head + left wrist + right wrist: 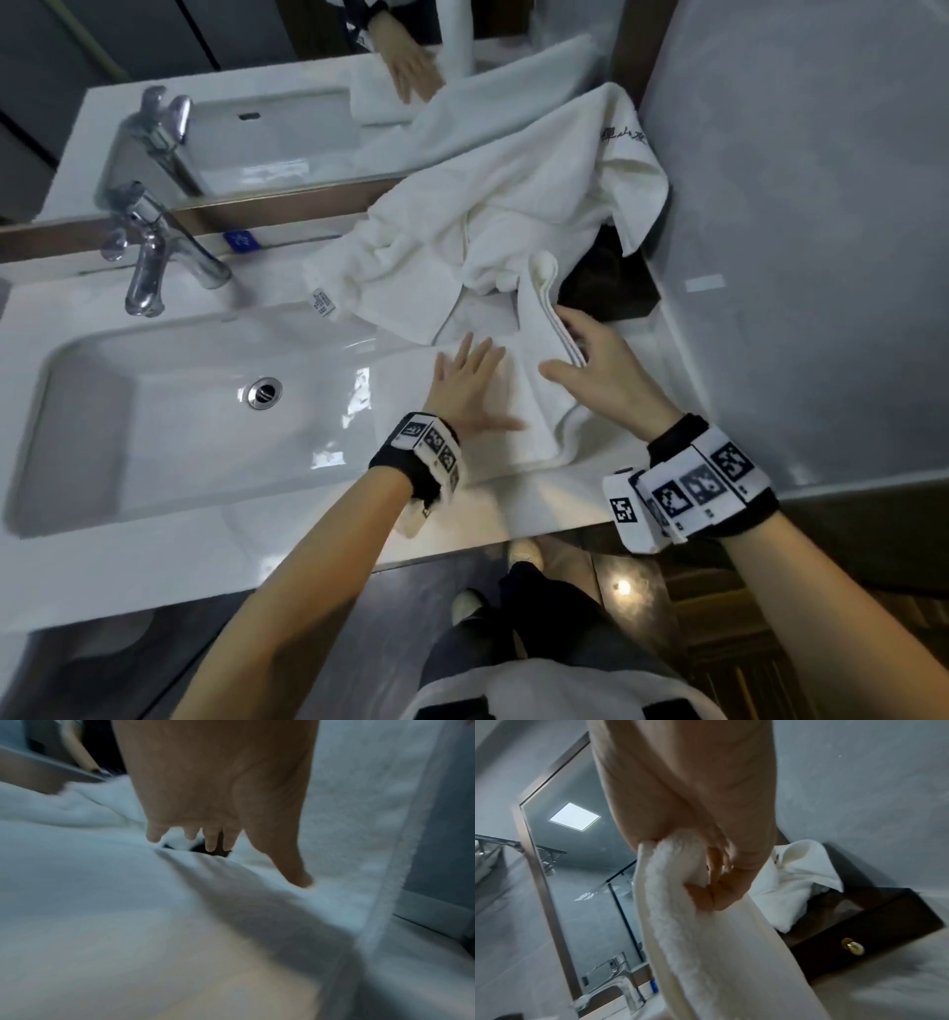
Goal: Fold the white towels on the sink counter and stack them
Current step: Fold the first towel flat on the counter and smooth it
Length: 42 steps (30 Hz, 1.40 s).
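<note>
A white towel [513,411] lies half-folded on the counter [539,503] right of the sink basin. My left hand [464,383] lies flat on it with straight, spread fingers [212,839], pressing it down. My right hand [595,360] grips the towel's folded edge [680,902] and lifts it up over the flat part, fingers curled round the cloth. Behind them a heap of crumpled white towels [493,231] stretches to the mirror, one corner draped over a dark box.
The sink basin [154,411] with a chrome faucet [149,246] fills the left. A dark wooden box [611,282] with a brass knob [853,946] stands at the back right against the grey wall. A mirror [257,103] runs behind the counter.
</note>
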{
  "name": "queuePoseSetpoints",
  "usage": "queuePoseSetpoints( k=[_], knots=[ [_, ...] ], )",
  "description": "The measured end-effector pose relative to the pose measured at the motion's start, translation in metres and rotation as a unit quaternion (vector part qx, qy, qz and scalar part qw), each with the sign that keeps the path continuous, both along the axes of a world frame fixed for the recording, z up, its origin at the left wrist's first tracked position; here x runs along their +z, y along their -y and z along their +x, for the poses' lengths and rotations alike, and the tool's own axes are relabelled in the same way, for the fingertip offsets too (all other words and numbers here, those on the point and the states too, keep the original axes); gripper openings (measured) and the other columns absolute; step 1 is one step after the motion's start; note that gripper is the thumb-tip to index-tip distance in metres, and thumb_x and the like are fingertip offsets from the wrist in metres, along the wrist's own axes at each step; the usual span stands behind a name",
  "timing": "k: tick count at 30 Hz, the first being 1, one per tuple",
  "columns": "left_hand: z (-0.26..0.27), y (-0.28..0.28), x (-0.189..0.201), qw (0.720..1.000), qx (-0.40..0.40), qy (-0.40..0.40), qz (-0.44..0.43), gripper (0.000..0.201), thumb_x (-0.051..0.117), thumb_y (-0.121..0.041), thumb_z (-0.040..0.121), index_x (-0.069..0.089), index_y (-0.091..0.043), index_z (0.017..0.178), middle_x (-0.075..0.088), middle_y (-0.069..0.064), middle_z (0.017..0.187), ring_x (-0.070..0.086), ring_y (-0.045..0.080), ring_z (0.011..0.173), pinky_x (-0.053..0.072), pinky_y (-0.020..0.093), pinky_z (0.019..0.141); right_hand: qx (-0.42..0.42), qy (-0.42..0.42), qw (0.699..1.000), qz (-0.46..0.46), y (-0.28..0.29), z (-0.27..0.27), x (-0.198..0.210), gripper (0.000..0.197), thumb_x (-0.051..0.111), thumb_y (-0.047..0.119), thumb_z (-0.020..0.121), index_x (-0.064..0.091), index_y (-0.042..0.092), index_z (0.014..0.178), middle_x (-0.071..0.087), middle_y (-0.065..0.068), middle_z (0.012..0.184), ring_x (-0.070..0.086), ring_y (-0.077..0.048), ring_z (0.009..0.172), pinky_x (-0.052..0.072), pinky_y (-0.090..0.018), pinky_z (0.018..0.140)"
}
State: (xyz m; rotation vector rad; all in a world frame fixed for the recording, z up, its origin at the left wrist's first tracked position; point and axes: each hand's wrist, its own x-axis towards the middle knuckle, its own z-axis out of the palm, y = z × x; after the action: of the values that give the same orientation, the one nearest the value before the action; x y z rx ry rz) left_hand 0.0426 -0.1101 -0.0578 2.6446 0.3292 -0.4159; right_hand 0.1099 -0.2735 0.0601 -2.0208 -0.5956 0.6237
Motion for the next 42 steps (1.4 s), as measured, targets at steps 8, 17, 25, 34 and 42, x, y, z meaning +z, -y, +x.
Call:
queuePoseSetpoints(
  k=[8,17,25,34,42],
  knots=[
    [-0.087,-0.065,0.001,0.816,0.476,-0.024,-0.328,0.062,0.018,-0.047,0.100,0.038,-0.001,0.137,0.050,0.017,0.135,0.047,0.030,0.123,0.039,0.039,0.103,0.075,-0.014,0.997,-0.030,-0.057,-0.032,-0.015,0.059,0.058,0.010,0.081,0.042,0.015,0.138,0.057,-0.003,0.127,0.055,-0.020,0.112,0.045,-0.035,0.097],
    [-0.100,-0.050,0.009,0.652,0.496,0.055,-0.571,0.084,-0.004,-0.061,0.092,0.042,-0.008,0.139,0.052,0.013,0.136,0.049,0.024,0.126,0.040,0.033,0.106,0.151,0.009,0.977,-0.148,-0.123,-0.093,-0.066,0.069,0.058,0.019,0.082,0.026,0.014,0.143,0.038,-0.010,0.139,0.043,-0.029,0.127,0.033,-0.033,0.101],
    [-0.103,-0.057,0.006,0.648,0.484,0.024,-0.588,0.078,0.001,-0.061,0.093,0.041,-0.011,0.138,0.052,0.014,0.136,0.053,0.031,0.123,0.048,0.034,0.095,0.229,-0.076,0.960,-0.143,-0.126,-0.093,-0.088,0.075,0.055,0.033,0.091,0.014,0.013,0.151,0.046,-0.014,0.133,0.047,-0.025,0.121,0.039,-0.036,0.106],
    [-0.084,-0.030,-0.002,0.976,0.146,0.130,0.095,0.060,0.027,-0.031,0.101,-0.002,-0.018,0.151,-0.007,0.005,0.160,-0.015,0.025,0.146,-0.004,0.046,0.120,0.080,0.262,0.958,-0.087,-0.055,-0.028,-0.109,0.046,0.043,0.011,0.097,0.037,0.007,0.142,0.035,-0.012,0.150,0.027,-0.028,0.142,0.026,-0.041,0.116],
    [-0.081,-0.035,-0.030,0.988,0.108,0.068,0.086,0.064,0.021,-0.052,0.098,-0.009,-0.030,0.150,-0.019,-0.008,0.157,-0.020,0.012,0.145,-0.010,0.046,0.119,0.138,0.305,0.904,-0.266,-0.058,-0.038,-0.142,0.067,0.030,0.045,0.097,-0.001,0.021,0.151,-0.009,0.001,0.160,-0.010,-0.021,0.148,-0.002,-0.043,0.118]
  ],
)
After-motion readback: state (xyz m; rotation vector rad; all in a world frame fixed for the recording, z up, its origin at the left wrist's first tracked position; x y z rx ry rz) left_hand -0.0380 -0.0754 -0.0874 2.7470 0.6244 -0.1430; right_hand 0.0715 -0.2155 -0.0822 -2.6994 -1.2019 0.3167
